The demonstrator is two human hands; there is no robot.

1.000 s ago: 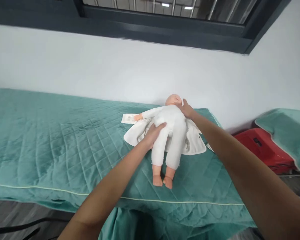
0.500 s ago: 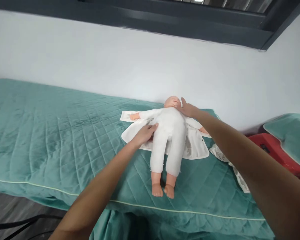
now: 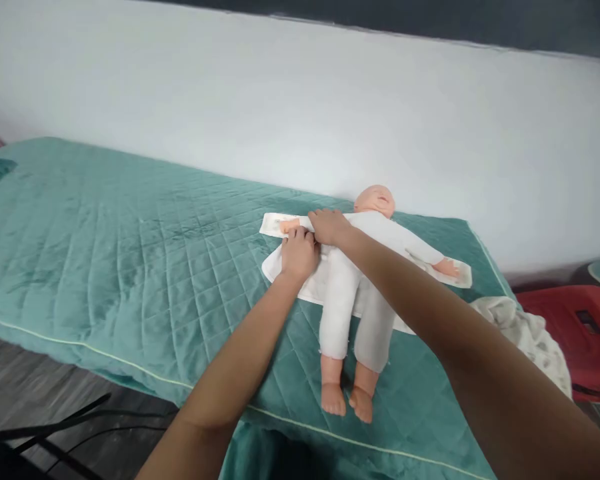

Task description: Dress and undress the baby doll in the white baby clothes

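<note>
A baby doll (image 3: 343,300) lies on its back on top of a spread white baby jacket (image 3: 276,265), its head near the wall. Its arms stretch out to both sides along the jacket's sleeves. My left hand (image 3: 300,255) is closed at the doll's forearm on the left side, fingers curled over the white sleeve. Just beside it, my right hand (image 3: 329,228) wraps its fingers over the same arm nearer the shoulder. My right forearm crosses over the doll's belly and hides part of it. The thumbs are mostly hidden.
A green quilted cover (image 3: 130,253) lies over the bed, against a white wall (image 3: 260,100). Crumpled white cloth (image 3: 527,333) sits at the right edge, with a red plastic chair (image 3: 575,320) beyond it. Black cables (image 3: 80,420) run at the lower left.
My right hand has moved left from beside the doll's head to its arm. My left hand has moved up from the doll's hip to that arm. The view has shifted.
</note>
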